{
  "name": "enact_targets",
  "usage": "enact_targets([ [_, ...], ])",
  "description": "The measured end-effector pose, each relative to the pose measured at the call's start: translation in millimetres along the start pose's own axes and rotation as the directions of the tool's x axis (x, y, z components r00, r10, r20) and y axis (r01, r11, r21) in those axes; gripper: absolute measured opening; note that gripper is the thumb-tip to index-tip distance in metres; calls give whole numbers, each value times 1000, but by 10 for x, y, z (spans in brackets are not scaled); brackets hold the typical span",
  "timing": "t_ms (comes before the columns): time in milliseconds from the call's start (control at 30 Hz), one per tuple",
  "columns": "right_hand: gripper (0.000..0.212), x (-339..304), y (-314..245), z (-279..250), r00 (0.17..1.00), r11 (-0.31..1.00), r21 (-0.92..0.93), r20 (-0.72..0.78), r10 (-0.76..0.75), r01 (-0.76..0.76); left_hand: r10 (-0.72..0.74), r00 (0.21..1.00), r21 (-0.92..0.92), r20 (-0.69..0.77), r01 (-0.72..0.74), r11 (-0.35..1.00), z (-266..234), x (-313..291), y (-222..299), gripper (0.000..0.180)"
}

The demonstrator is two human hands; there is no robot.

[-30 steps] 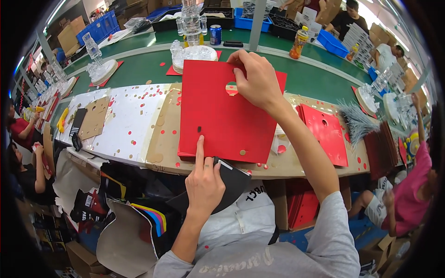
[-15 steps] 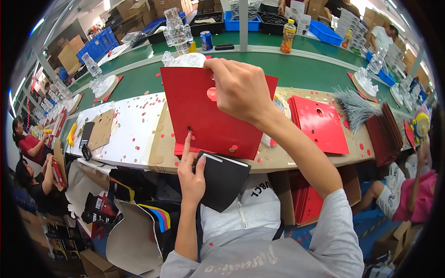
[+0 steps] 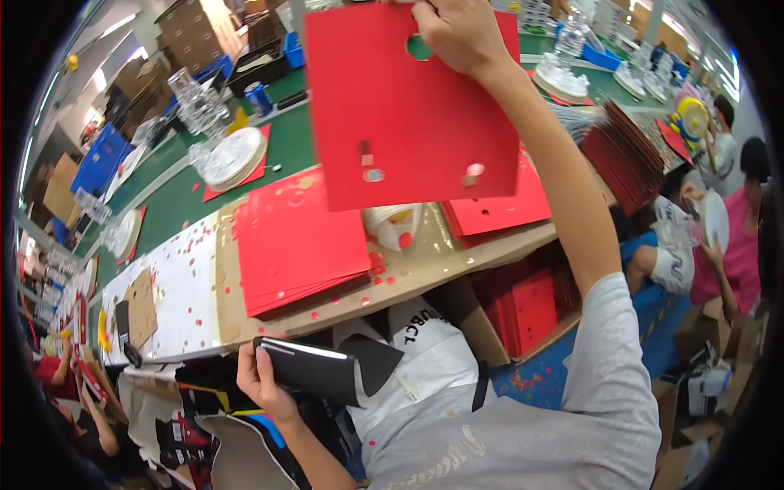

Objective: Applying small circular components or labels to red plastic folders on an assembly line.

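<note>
My right hand [image 3: 461,33] grips the top edge of a red card sheet [image 3: 408,114] and holds it up in the air above the bench; the sheet has a round hole near my fingers and small punched holes lower down. Below the bench edge, near my lap, my left hand [image 3: 261,380] is closed on a black folded card piece with a white edge [image 3: 314,371]. A stack of red sheets [image 3: 298,245] lies on the brown cardboard-covered bench [image 3: 408,278] under the raised sheet. A second red pile [image 3: 498,212] lies to its right.
Red paper dots litter the bench and a white sheet [image 3: 175,302] at left. A box of red sheets [image 3: 523,306] sits under the bench. Clear plastic parts on a plate [image 3: 229,155] stand on the green table. Dark red card stacks [image 3: 629,155] and seated people are at right.
My right hand has lifted the red sheet off the stack and raised it high. My left hand left the sheet's lower edge and dropped below the bench, holding the black piece.
</note>
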State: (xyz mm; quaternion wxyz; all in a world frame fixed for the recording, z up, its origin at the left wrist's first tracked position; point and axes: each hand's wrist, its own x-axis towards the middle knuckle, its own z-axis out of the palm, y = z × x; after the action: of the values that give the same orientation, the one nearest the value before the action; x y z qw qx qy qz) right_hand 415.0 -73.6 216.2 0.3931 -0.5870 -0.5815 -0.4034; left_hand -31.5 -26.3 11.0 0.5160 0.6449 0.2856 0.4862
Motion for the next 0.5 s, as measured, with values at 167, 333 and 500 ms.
enact_targets([
  [167,25,-1134,1278,180,816,939,-328,514,266,-100,14,1000,158,5,-14,987,188,1,225,18],
  [333,39,-1981,1243,480,357,695,-325,675,646,-641,15,996,273,86,-38,961,266,16,325,17],
  [500,30,-2647,1261,735,676,846,-334,510,532,-415,39,993,320,108,-72,945,270,29,342,18],
])
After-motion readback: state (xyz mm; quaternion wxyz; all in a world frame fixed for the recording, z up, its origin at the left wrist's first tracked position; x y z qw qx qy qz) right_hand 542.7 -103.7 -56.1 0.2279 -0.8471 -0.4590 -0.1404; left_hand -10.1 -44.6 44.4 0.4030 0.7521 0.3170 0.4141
